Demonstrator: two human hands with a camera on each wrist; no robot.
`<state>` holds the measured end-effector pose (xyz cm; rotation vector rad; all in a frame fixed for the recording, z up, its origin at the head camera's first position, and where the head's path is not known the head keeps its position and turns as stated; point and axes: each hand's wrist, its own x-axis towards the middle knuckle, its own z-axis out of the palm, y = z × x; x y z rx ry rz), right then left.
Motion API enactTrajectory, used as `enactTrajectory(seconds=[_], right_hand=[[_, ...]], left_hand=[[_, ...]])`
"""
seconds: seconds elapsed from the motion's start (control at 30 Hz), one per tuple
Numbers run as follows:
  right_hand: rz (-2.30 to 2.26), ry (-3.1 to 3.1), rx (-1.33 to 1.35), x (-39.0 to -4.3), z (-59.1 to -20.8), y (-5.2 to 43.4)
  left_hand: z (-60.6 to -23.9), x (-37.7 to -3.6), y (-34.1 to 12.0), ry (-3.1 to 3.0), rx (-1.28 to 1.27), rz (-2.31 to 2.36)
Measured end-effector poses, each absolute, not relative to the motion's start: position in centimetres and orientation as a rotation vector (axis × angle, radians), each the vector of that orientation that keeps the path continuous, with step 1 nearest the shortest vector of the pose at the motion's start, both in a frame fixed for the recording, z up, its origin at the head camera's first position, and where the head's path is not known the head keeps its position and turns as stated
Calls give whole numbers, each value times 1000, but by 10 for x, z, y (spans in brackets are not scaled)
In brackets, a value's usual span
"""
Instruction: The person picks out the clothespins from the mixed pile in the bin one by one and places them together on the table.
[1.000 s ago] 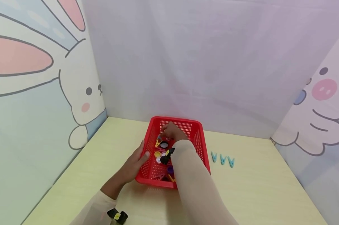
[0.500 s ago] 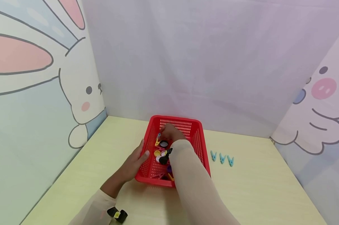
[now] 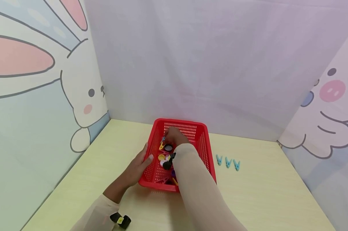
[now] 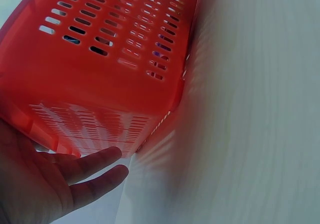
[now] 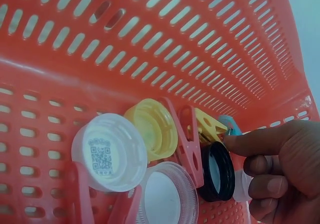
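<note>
A red perforated plastic basket stands on the table, holding clothespins and round caps. At its left wall my left hand grips the rim, thumb over the edge; in the left wrist view, two fingers stretch along the outside. My right hand reaches inside. One finger is extended to the teal clothespin beside a yellow clothespin; the other visible fingers are curled. Whether it pinches the teal clothespin is hidden. Near it lie a black ring-shaped cap, a pink clothespin, a yellow cap and a white cap.
Three teal clothespins lie in a row on the table, right of the basket. A pale cloth wall rises behind, with cartoon-printed walls at both sides. The right sleeve covers part of the basket.
My right hand has shifted very slightly left inside the basket, near the teal clothespin. The left hand keeps its place at the rim.
</note>
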<state>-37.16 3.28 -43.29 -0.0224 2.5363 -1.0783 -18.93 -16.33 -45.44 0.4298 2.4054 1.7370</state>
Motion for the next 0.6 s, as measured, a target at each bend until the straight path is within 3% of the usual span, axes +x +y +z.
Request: enactTrajectory(seconds=[0.6], right_hand=[[-1112,2499,-3,-383,-444,31]], left_hand=[[-449,-187,-164,2410,459,1729]])
